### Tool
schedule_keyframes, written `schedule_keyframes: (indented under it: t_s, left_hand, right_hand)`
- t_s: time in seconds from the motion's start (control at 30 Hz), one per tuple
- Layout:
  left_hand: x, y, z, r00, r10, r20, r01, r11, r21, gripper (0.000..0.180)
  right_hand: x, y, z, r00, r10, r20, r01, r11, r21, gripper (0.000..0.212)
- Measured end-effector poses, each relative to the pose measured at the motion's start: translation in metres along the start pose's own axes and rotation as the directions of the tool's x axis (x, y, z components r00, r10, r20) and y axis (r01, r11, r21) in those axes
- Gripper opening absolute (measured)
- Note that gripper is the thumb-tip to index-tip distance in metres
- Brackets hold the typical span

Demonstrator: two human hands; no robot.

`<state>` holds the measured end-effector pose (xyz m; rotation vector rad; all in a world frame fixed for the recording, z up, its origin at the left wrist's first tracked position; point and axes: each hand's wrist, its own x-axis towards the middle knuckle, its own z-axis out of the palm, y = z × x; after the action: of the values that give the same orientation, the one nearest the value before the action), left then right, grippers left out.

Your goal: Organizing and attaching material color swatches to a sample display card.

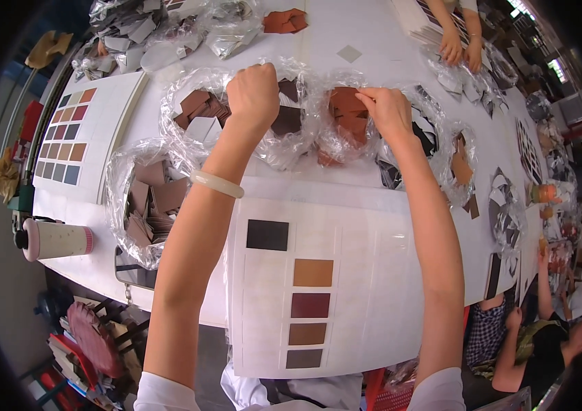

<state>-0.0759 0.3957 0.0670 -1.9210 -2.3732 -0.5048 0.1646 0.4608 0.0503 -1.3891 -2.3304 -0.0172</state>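
My left hand (253, 94) is closed in a fist above the plastic bags; whatever its fingers hold is hidden. Beneath it lie dark brown swatches (287, 120) in a clear bag, with reddish-brown swatches (203, 108) in another bag to its left. My right hand (388, 111) pinches thumb and forefinger at the edge of a rust-orange swatch (347, 101), at the top of an open bag of similar pieces. Between my forearms lies a white sample card (373, 288). On it sit a black swatch (267, 235) at upper left and a column of tan, maroon, brown and grey swatches.
Mauve-brown swatches (154, 198) fill a bag beside my left forearm. A filled sample card (65, 137), a white cup (58, 240) and a phone (134, 268) are at left. Black swatches (425, 134) lie beyond my right wrist. Another person's hands (461, 49) work at far right.
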Motion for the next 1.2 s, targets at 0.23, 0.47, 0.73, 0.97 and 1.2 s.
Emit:
schedule_keyframes:
  t_s: [0.23, 0.47, 0.73, 0.97, 1.2]
  left_hand:
    - [-0.088, -0.005, -0.107, 0.961, -0.016, -0.275, -0.152, 0.802, -0.578, 0.016]
    - [-0.245, -0.055, -0.142, 0.948, -0.2, 0.247, 0.269, 0.091, -0.959, 0.016]
    - [-0.342, -0.099, -0.113, 0.704, -0.165, 0.691, 0.696, -0.036, -0.717, 0.013]
    - [-0.348, -0.094, -0.108, 0.683, -0.238, 0.69, 0.729, 0.163, -0.665, 0.011]
    - [-0.329, -0.081, -0.096, 0.802, -0.115, 0.587, 0.588, 0.324, -0.741, 0.012]
  right_hand:
    - [-0.068, -0.049, -0.046, 0.938, 0.262, -0.225, -0.038, 0.726, 0.686, 0.019]
    - [-0.213, -0.122, -0.072, 0.779, 0.304, 0.548, -0.608, 0.155, 0.779, 0.018]
    - [-0.257, -0.184, -0.04, 0.679, 0.298, 0.671, -0.727, 0.142, 0.672, 0.014]
    - [-0.248, -0.206, -0.028, 0.67, 0.344, 0.658, -0.735, 0.182, 0.653, 0.016]
    - [-0.242, -0.211, -0.025, 0.651, 0.372, 0.661, -0.752, 0.202, 0.627, 0.017]
